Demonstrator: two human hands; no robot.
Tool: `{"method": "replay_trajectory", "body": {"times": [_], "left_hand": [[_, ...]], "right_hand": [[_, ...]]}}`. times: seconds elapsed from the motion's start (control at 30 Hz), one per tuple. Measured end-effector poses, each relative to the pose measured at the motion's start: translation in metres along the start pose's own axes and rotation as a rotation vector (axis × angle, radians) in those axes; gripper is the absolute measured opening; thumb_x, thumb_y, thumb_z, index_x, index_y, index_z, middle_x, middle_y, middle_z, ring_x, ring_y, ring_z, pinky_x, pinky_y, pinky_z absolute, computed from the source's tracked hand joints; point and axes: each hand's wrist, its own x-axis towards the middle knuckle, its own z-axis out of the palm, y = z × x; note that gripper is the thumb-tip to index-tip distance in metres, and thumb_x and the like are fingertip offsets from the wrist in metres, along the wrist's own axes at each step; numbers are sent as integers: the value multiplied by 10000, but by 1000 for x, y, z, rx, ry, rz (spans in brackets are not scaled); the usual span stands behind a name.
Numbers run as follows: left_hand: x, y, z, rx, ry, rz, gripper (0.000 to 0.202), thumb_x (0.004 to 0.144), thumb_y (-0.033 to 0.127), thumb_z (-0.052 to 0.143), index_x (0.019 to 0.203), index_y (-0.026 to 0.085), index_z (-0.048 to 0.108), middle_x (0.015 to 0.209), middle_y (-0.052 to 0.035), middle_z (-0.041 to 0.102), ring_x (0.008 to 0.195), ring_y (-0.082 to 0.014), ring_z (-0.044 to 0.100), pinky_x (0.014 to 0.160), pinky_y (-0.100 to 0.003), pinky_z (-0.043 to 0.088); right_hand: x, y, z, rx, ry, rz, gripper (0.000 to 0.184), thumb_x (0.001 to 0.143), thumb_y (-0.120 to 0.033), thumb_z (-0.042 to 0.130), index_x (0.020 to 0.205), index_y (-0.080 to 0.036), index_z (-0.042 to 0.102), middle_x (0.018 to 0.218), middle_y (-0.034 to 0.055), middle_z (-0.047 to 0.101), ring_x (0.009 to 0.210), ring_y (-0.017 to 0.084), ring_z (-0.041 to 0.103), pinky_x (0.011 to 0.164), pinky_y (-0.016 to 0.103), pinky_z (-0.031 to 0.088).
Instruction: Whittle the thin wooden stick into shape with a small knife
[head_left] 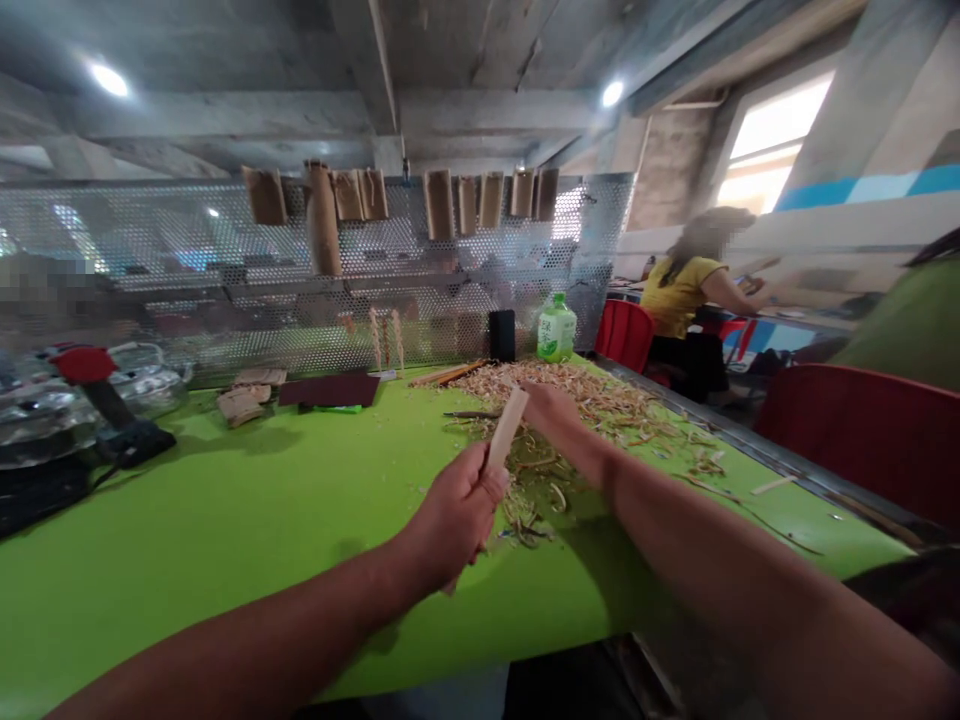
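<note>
My left hand (459, 512) is closed around the lower end of a pale wooden strip (508, 426), which stands up tilted to the right above the green table (225, 510). My right hand (556, 415) is at the strip's upper end, fingers curled and smeared by motion; what it holds, if anything, is hidden. Under both hands lies a heap of wood shavings (592, 400).
A green drink bottle (556, 328) and a black box (502, 335) stand by the perforated metal screen (225, 250) hung with bamboo pieces. A red-topped tool (97, 385) sits far left, a dark sheet (330, 390) at the back. A person in yellow (686, 290) sits right, near red chairs (862, 430).
</note>
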Motion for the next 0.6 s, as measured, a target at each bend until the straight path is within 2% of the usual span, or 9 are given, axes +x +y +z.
{"method": "replay_trajectory", "body": {"times": [0.07,0.13,0.3,0.43,0.6], "left_hand": [[3,-2,-3,-85,19,10,303,923,402,504,1137,188,517,571,85,444,378,-56,317,351,-169,306],[11,-7,-10,-168,77,-4,289,916,352,507,1154,187,512,604,76,465,382,-55,327,346,-169,303],[31,-15,-27,-252,183,-18,211,919,277,462,1101,187,521,647,59,485,392,-52,365,351,-168,301],[38,-18,-28,-185,202,-29,133,924,291,442,867,185,500,574,64,449,378,-52,368,356,-167,300],[37,-21,-24,-156,185,-13,109,910,299,467,859,203,473,556,77,443,377,-57,372,358,-167,300]], "right_hand": [[6,7,0,43,56,36,352,926,-346,458,1172,-212,671,1059,130,718,937,257,664,722,288,437],[6,4,3,87,116,37,366,936,-342,432,1162,-203,684,1010,131,727,902,251,666,718,289,434],[-10,-24,13,134,171,-117,378,937,-317,412,1173,-213,687,1006,102,733,887,216,652,711,253,411],[-28,-40,13,119,149,-252,383,929,-290,409,1217,-258,660,1008,70,736,886,203,657,707,246,399],[-45,-51,6,41,67,-302,377,943,-276,391,1221,-267,646,966,80,740,842,198,663,696,250,391]]}}
